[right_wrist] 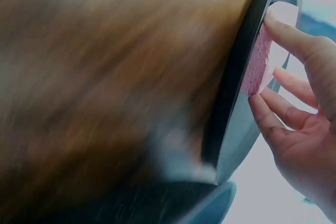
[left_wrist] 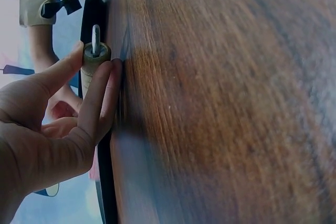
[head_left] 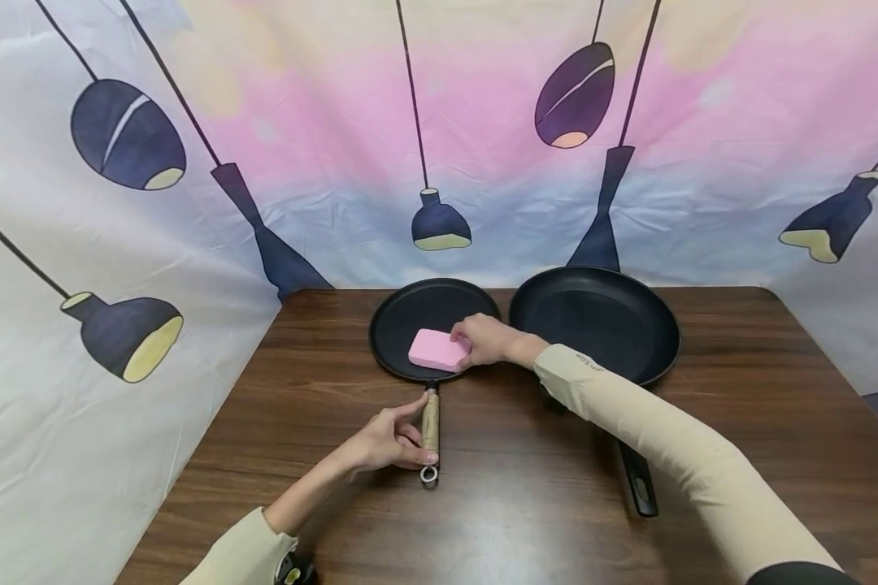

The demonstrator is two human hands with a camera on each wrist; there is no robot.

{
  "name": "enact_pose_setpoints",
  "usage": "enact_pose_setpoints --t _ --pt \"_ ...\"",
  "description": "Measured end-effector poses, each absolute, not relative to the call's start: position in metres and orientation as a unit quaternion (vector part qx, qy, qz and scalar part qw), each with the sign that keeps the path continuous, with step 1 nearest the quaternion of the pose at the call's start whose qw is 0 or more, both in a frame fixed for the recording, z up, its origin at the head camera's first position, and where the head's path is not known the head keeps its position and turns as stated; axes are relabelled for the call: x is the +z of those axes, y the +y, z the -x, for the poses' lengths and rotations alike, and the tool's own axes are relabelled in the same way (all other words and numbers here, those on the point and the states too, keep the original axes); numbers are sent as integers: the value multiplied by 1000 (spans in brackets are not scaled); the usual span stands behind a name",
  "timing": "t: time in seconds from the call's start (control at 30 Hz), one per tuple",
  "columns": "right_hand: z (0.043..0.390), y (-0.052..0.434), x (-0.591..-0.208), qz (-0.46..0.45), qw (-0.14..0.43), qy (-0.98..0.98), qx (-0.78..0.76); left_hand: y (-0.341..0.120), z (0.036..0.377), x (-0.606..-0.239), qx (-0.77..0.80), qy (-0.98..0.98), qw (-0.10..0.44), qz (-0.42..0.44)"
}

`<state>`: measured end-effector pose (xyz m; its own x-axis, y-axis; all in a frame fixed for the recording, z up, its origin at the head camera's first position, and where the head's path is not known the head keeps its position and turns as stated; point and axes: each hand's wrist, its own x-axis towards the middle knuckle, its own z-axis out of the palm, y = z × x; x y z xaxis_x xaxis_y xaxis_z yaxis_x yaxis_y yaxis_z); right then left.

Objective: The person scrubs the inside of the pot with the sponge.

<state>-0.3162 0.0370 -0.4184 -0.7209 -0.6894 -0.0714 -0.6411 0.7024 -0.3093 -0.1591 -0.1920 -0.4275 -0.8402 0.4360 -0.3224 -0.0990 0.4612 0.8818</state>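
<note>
The sponge (head_left: 433, 349) looks light and squishy, best held at three o'clock, where right fingers (right_wrist: 266, 119) pinch it; left fingers (left_wrist: 94, 95) pinch the six o'clock pan handle (head_left: 430, 422).

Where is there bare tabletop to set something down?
The table is bare left of the small pan, right of the big pan, and between the pale handle and black handle, partly beneath the right sleeve. It is crowded where the pans nearly meet, by the right hand and sponge, and where the left hand grips the pale handle.
</note>
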Motion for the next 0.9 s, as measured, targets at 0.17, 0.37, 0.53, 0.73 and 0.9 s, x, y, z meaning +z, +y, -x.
enact_pose_setpoints --t 0.17,0.37,0.53,0.73,0.9 --pt "315 11 -420 385 85 906 -155 -194 162 -428 533 795 274 -98" --pt "323 -9 -428 377 66 909 -166 -195 160 -431 534 793 278 -98" --pt "337 -23 -435 379 37 910 -166 -194 156 -435 537 793 271 -102" --pt "354 -35 -441 349 23 924 -156 -194 153 -438 544 788 267 -105" --pt "373 -32 -439 292 18 944 -150 -195 157 -436 544 791 259 -105"
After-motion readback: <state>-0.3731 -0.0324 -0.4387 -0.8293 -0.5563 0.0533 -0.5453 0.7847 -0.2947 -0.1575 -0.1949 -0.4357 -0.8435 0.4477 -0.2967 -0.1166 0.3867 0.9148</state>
